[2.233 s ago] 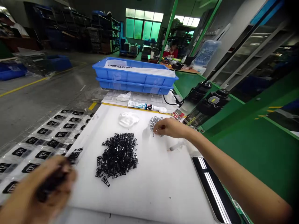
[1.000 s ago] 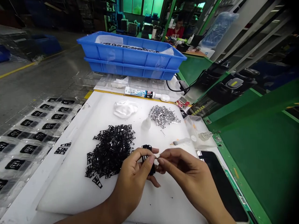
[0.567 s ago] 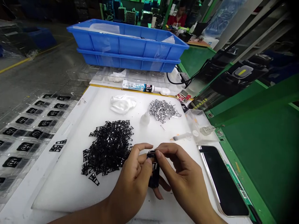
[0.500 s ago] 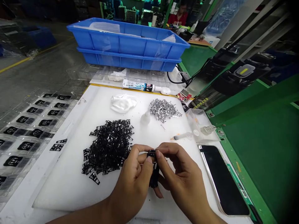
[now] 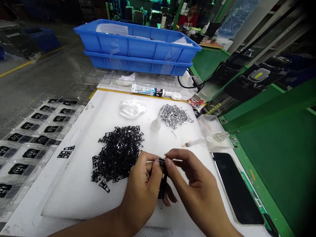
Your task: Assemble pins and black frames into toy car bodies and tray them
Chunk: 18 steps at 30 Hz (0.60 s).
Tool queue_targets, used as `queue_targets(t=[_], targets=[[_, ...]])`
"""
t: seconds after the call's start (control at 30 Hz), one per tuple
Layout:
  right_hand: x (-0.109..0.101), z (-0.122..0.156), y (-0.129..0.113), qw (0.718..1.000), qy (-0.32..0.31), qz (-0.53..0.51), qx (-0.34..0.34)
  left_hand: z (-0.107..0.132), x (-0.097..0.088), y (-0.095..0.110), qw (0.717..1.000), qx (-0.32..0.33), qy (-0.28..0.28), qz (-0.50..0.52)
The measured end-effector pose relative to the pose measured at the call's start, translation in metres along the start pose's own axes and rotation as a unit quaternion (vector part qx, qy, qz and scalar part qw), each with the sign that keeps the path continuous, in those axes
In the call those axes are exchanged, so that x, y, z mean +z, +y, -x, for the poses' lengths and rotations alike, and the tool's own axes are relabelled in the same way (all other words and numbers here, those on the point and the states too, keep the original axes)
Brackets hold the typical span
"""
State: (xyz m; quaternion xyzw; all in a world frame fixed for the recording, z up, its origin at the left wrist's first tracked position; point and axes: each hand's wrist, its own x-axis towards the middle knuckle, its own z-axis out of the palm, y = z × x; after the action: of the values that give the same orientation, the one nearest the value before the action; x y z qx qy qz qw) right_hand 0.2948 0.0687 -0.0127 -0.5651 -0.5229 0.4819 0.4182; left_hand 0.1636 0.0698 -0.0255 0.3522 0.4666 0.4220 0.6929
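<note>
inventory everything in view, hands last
glossy plastic pieces: uncounted, black, on white mat, left
thin metal pins: uncounted, silver, mat's far right
crumpled sheet: one, white, beyond black pieces
plastic squeeze bottle: one, translucent, beside pins
stacked plastic bins: two, blue, behind mat
printed tube: one, white-blue, before bins
plastic syringe: one, translucent, mat's right
rectangular phone: one, black, right
plastic trays: several, clear, left
handheld plastic part: one, black, centre
left hand, right hand: two, bare, on part

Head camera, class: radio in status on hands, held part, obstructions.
Left hand holds black part. Right hand at its upper end. Fingers partly hide the part; black pile beside left hand.
</note>
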Motion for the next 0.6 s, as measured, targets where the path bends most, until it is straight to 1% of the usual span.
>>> queue_targets(t=[0.07, 0.1, 0.13, 0.17, 0.23, 0.3, 0.33, 0.4, 0.43, 0.5, 0.53, 0.6], targets=[[-0.004, -0.011, -0.008, 0.989, 0.068, 0.107, -0.077, -0.002, 0.000, 0.003, 1.000, -0.011, -0.004, 0.026], [-0.004, -0.020, -0.012, 0.980, 0.089, 0.141, -0.104, -0.003, -0.001, 0.004, 0.999, -0.016, -0.007, 0.046], [-0.004, -0.033, -0.014, 0.976, 0.096, 0.161, -0.116, -0.004, -0.002, 0.005, 0.997, -0.023, -0.012, 0.069], [-0.002, -0.047, -0.015, 0.975, 0.087, 0.167, -0.116, -0.006, -0.002, 0.006, 0.995, -0.032, -0.020, 0.090], [0.004, -0.078, -0.014, 0.978, 0.049, 0.174, -0.108, -0.008, -0.004, 0.006, 0.991, -0.050, -0.039, 0.117], [0.013, -0.103, -0.011, 0.977, 0.016, 0.185, -0.103, -0.008, -0.005, 0.005, 0.992, -0.052, -0.044, 0.108], [0.016, -0.110, -0.011, 0.977, 0.009, 0.186, -0.104, -0.008, -0.006, 0.005, 0.993, -0.048, -0.041, 0.096], [0.017, -0.108, -0.015, 0.979, 0.011, 0.175, -0.108, -0.007, -0.007, 0.003, 0.996, -0.042, -0.029, 0.076], [0.014, -0.100, -0.020, 0.981, 0.018, 0.163, -0.107, -0.006, -0.007, 0.003, 0.996, -0.043, -0.026, 0.072], [0.003, -0.074, -0.034, 0.982, 0.045, 0.153, -0.101, -0.004, -0.007, 0.003, 0.996, -0.046, -0.027, 0.072], [-0.006, -0.060, -0.042, 0.977, 0.081, 0.169, -0.098, -0.003, -0.007, 0.003, 0.996, -0.046, -0.025, 0.073], [-0.023, -0.036, -0.053, 0.951, 0.181, 0.224, -0.111, -0.003, -0.007, 0.003, 0.996, -0.045, -0.021, 0.073]])
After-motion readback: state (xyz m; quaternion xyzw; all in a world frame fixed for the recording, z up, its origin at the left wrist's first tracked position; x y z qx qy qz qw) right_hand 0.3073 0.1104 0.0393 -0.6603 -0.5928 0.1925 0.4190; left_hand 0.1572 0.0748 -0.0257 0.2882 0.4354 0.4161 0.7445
